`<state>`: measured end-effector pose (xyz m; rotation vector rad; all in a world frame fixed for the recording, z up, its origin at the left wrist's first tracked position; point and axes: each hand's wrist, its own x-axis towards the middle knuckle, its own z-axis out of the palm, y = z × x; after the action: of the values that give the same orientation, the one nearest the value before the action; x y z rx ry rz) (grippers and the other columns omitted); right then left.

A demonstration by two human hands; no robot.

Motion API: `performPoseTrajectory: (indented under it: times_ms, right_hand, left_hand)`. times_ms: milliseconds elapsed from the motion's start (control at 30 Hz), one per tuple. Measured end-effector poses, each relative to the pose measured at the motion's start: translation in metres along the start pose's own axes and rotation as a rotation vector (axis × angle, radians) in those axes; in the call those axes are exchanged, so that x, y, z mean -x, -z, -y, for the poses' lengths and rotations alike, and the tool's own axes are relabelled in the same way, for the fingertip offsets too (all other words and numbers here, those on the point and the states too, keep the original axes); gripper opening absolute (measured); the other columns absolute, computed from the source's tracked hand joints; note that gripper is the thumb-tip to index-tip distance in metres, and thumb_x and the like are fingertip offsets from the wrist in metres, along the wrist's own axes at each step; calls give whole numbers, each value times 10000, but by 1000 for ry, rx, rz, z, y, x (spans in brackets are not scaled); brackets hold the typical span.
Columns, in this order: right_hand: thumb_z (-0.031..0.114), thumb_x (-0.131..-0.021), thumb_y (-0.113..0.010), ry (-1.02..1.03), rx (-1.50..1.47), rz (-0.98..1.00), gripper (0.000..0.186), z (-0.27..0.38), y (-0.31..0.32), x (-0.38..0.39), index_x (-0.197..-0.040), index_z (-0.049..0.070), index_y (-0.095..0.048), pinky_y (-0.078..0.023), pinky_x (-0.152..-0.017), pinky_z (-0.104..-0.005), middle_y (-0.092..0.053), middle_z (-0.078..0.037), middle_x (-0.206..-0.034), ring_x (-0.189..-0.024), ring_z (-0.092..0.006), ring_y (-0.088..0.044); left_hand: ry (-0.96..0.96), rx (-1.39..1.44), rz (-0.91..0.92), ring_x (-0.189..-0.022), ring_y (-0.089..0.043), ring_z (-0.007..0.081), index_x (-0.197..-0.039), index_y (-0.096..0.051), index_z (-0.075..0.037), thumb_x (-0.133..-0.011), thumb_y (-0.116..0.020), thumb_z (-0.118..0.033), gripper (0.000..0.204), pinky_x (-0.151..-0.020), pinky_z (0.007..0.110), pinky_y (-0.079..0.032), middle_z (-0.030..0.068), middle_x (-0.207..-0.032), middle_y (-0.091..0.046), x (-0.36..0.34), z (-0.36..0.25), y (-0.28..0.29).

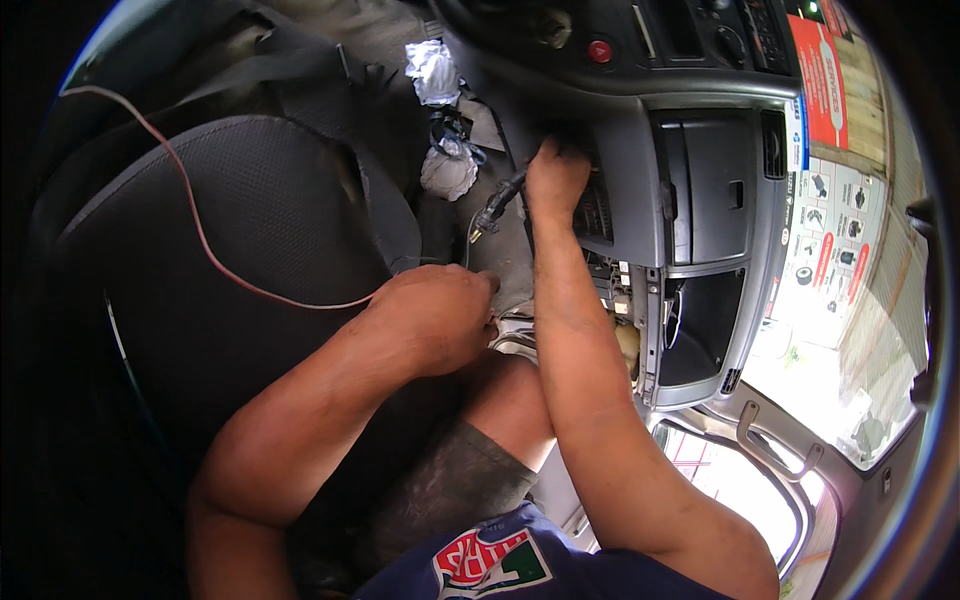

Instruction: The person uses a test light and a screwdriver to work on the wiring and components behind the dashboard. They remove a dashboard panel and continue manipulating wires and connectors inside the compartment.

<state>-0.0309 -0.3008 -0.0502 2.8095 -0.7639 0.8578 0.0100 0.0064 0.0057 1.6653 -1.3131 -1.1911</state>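
Note:
My left hand (pixel 430 310) is closed round the end of a thin red wire (pixel 240 275), which loops back over the dark seat (pixel 270 180) toward the upper left; its fingertips are partly hidden. My right hand (pixel 555 180) reaches up to a dark opening in the lower dashboard (pixel 620 130), fingers curled and mostly out of sight. Just left of it hangs a black taped cable bundle (pixel 497 207) with a connector and loose thin wires at its lower end. Whether my right fingers grip this bundle I cannot tell.
Crumpled white cloth or paper (pixel 435 70) lies in the footwell. An open storage compartment (pixel 700 330) and exposed fittings (pixel 620 285) sit right of my right arm. My bare knee (pixel 505 395) is below my hands. A grab handle (pixel 750 435) is by the windscreen, with signboards (pixel 815 90) outside.

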Motion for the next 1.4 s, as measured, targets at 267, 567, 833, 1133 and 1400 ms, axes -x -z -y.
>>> performPoseTrajectory:
  times_ms: [267, 567, 833, 1133, 1400]
  right_hand:
    - [148, -965, -568, 161, 52, -5, 319, -9, 4, -2, -761, -77, -665, -530, -743, -612, -702, -327, -817, -792, -549, -683]
    - [247, -1000, -582, 137, 51, 32, 355, -12, 11, -5, -907, -54, -744, -553, -811, -563, -749, -287, -877, -835, -496, -726]
    - [289, -1027, -565, 102, 16, 60, 407, -21, 5, -4, -871, -44, -740, -550, -795, -550, -740, -269, -811, -819, -475, -737]
    - [180, -1010, -555, 49, -90, 58, 353, -11, 8, -5, -823, -81, -703, -522, -770, -591, -719, -330, -862, -807, -535, -692]
    - [130, -984, -551, 259, 90, 7, 301, -11, 8, -5, -784, -68, -660, -511, -733, -606, -699, -316, -827, -766, -542, -664]
  left_hand:
    - [-48, -21, 1, -1098, -773, 436, -1243, -716, 2, -1012, -716, -285, 368, -971, 545, -608, 262, -1122, -788, -3, 12, -11]
    - [-51, -16, 53, -1165, -774, 392, -1311, -716, 9, -1002, -698, -193, 370, -1004, 518, -620, 243, -1218, -785, -1, 9, -5]
    - [-3, 12, 115, -1185, -769, 382, -1331, -712, 5, -999, -702, -174, 377, -1016, 511, -618, 236, -1242, -784, -2, 5, 1]
    - [-13, -7, 93, -1174, -772, 384, -1391, -679, 8, -1046, -679, -227, 417, -1026, 512, -615, 241, -1233, -783, -3, 6, -1]
    - [-38, -47, 58, -1126, -784, 384, -1347, -688, 12, -1058, -639, -240, 386, -999, 522, -622, 241, -1152, -795, -5, 9, -7]
